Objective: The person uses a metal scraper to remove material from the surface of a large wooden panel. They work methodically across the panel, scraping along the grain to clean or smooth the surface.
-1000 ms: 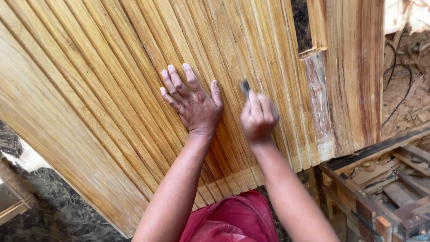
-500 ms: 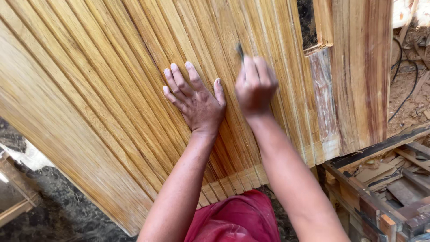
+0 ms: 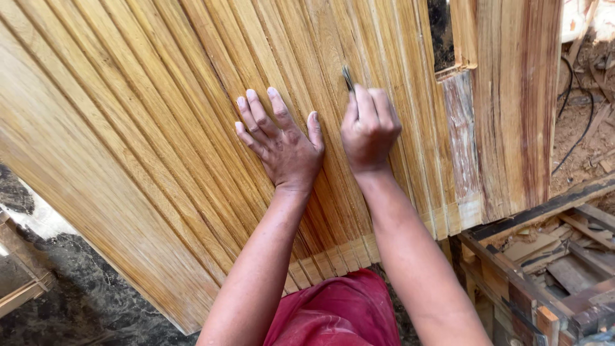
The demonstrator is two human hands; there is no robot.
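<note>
Two bare hands work on one broad panel of pale golden ribbed wooden slats [image 3: 160, 160], which leans tilted across the view. Left hand [image 3: 282, 144] lies flat on the slats, fingers [image 3: 256, 112] spread wide, holding nothing. Right hand [image 3: 370, 128] just beside it, fingers curled tight round one thin dark metal tool [image 3: 348, 78], tip sticking up against the slats. One streaky brown upright plank [image 3: 519, 109] stands right of the panel. One wooden crate frame [image 3: 512, 275] at lower right holds loose wood offcuts [image 3: 544, 247]; count unclear. Red cloth [image 3: 333, 314] below the forearms.
</note>
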